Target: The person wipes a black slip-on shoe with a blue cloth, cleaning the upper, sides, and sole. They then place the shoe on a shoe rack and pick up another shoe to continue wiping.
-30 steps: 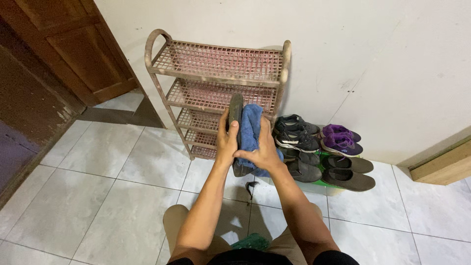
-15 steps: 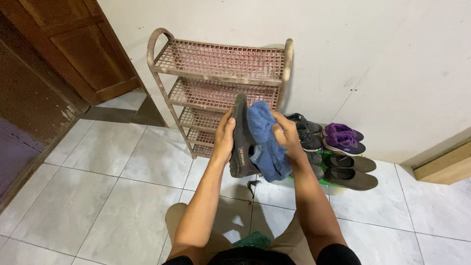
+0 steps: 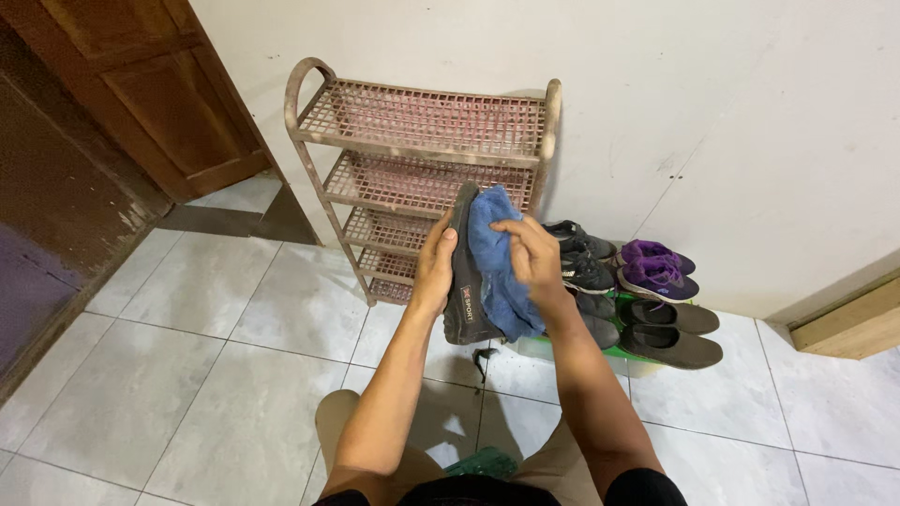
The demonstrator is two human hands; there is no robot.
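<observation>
A dusty pink four-tier shoe rack (image 3: 412, 122) stands against the white wall (image 3: 712, 103), just behind the hands, its grid shelves bare. To the right of the hands, shoes sit on the floor by the wall: black sneakers (image 3: 583, 265), a purple pair (image 3: 654, 267), and dark slip-ons (image 3: 670, 330) on something green. A brown wooden door (image 3: 141, 84) stands far left. Grey marbled tiles (image 3: 187, 356) cover the floor below.
</observation>
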